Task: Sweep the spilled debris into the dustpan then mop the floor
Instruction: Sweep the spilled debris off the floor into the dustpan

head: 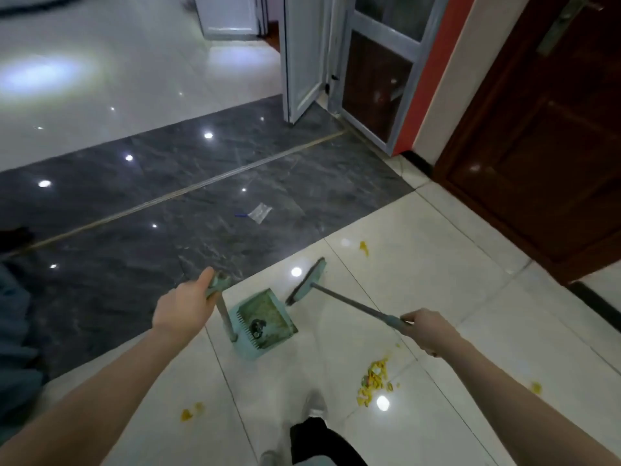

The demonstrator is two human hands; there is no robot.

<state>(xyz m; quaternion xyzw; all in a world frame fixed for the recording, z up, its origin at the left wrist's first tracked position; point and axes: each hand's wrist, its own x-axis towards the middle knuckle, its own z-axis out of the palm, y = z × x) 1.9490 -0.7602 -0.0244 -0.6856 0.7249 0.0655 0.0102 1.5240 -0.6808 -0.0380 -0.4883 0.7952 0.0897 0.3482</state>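
My left hand (183, 307) grips the top of the upright handle of a pale green dustpan (265, 322), which stands on the white floor tiles with a dark clump inside it. My right hand (426, 329) holds the grey handle of a green broom (307, 280); its head sits just right of the dustpan's far corner. A pile of yellow debris (373, 381) lies on the tiles below my right hand. Smaller yellow bits lie at the left (191, 412), the far right (536, 387) and beyond the broom (364, 247).
A clear plastic wrapper (259, 212) and a blue stick lie on the dark marble strip (168, 210). A brown wooden door (544, 146) stands at the right, a white-framed glass door (376, 68) behind. My shoe (312, 403) shows at the bottom.
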